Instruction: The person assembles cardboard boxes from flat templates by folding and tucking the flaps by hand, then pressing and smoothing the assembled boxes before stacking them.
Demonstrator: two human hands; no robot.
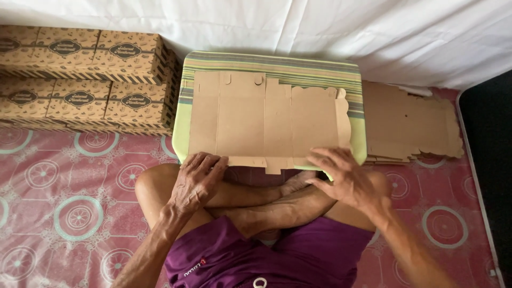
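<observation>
1 flat, unfolded brown cardboard box blank [269, 120] lies plain side up on the striped green lap tabletop [358, 80], at 12 o'clock from the person's crossed legs. Its long axis runs from 9 o'clock to 3 o'clock, with the scalloped flaps at the 3 o'clock end and 2 small tab slots along the 12 o'clock edge; narrow flaps hang over the near edge toward 6 o'clock.

The left hand [196, 182] rests palm down on the blank's near corner at 7 o'clock, fingers bent and loose, its grip closed on nothing. The right hand [344, 178] lies at 5 o'clock with fingers spread wide, fingertips touching the blank's near edge, holding nothing.

At 3 o'clock, just beside the tabletop, 1 stack of flat brown cardboard blanks [410, 125] sits on the pink patterned mat [64, 213]; its sheets cannot be counted. At 10 o'clock, 6 folded printed brown boxes [85, 77] show, in 2 rows of 3.
</observation>
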